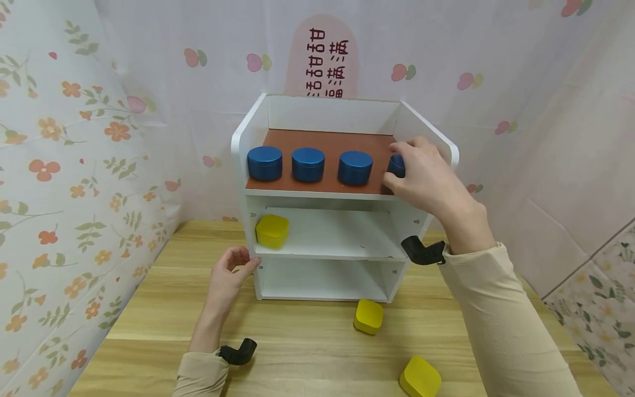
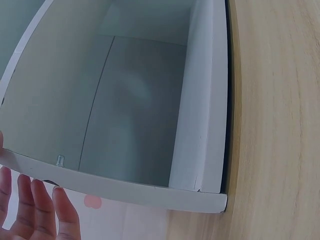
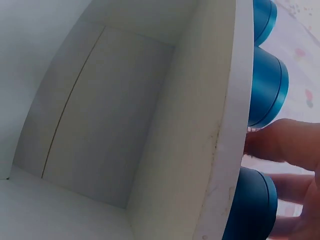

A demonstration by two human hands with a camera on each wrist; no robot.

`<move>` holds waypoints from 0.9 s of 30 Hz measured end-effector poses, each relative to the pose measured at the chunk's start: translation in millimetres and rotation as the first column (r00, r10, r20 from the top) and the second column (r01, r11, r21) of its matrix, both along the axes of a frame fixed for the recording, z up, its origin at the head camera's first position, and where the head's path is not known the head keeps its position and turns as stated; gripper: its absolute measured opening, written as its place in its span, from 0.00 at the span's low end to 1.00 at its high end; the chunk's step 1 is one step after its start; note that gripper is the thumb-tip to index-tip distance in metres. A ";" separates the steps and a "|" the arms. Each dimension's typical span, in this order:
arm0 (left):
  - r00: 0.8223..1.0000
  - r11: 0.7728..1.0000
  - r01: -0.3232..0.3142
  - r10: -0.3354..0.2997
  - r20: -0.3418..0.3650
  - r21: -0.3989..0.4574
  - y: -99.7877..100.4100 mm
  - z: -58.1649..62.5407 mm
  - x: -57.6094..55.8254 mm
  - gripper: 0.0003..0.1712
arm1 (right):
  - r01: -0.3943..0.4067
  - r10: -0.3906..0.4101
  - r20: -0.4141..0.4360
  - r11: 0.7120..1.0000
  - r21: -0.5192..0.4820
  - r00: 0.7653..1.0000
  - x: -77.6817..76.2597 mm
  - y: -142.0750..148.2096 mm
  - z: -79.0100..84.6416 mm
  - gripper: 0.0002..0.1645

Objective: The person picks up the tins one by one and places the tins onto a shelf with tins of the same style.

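Beige sleeve, yellow blocks before shelf, right hand gripping blue tin beside three more, left hand, grip unclear

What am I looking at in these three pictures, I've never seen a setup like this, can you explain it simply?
There's no machine, just a person's two bare hands. The widest picture comes from a camera worn on the head; the other two come from cameras on the left and right wrists. On a wooden table stands a white shelf unit. Four blue tins line its top, and the right hand grips the rightmost tin. The left hand's thumb touches the unit's left front edge. A yellow block sits at the left of the middle shelf, and two more yellow blocks lie on the table in front.
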State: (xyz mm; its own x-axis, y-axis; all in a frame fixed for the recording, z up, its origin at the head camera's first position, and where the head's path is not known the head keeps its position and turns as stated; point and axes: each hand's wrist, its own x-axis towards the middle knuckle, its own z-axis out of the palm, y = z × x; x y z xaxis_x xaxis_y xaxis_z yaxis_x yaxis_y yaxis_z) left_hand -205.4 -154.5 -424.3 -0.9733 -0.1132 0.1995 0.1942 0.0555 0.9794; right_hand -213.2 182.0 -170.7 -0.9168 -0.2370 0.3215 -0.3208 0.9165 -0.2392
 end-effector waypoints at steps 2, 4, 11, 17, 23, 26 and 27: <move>1.000 1.000 0.001 -0.001 -0.003 0.001 -0.3 -0.2 0.2 0.19 | -0.025 0.025 -0.028 1.000 -0.003 0.999 1.1 0.2 -2.1 0.31; 1.000 1.000 0.000 0.000 -0.007 0.001 -0.6 -0.3 0.6 0.19 | -0.053 0.053 -0.061 0.999 -0.007 0.997 2.5 0.1 -3.6 0.32; 1.000 1.000 -0.008 0.008 -0.008 -0.005 -0.8 -1.0 -0.1 0.19 | -0.128 0.126 -0.158 0.992 -0.005 0.979 11.8 1.2 -6.6 0.32; 1.000 1.000 -0.002 0.002 -0.013 -0.007 -1.6 0.3 0.2 0.19 | -0.214 0.196 -0.267 0.976 -0.041 0.944 23.8 6.3 -13.3 0.29; 1.000 1.000 -0.005 0.004 -0.010 -0.010 -2.4 1.2 0.8 0.19 | -0.276 0.235 -0.374 0.959 -0.058 0.897 37.8 14.7 -23.2 0.25; 1.000 1.000 -0.001 0.001 -0.007 -0.012 -1.7 0.9 0.3 0.19 | -0.298 0.250 -0.419 0.953 -0.052 0.873 44.1 19.6 -30.3 0.24; 1.000 1.000 -0.001 0.001 -0.006 -0.011 -1.2 1.1 0.5 0.19 | -0.311 0.263 -0.437 0.950 -0.041 0.860 45.4 21.5 -33.1 0.24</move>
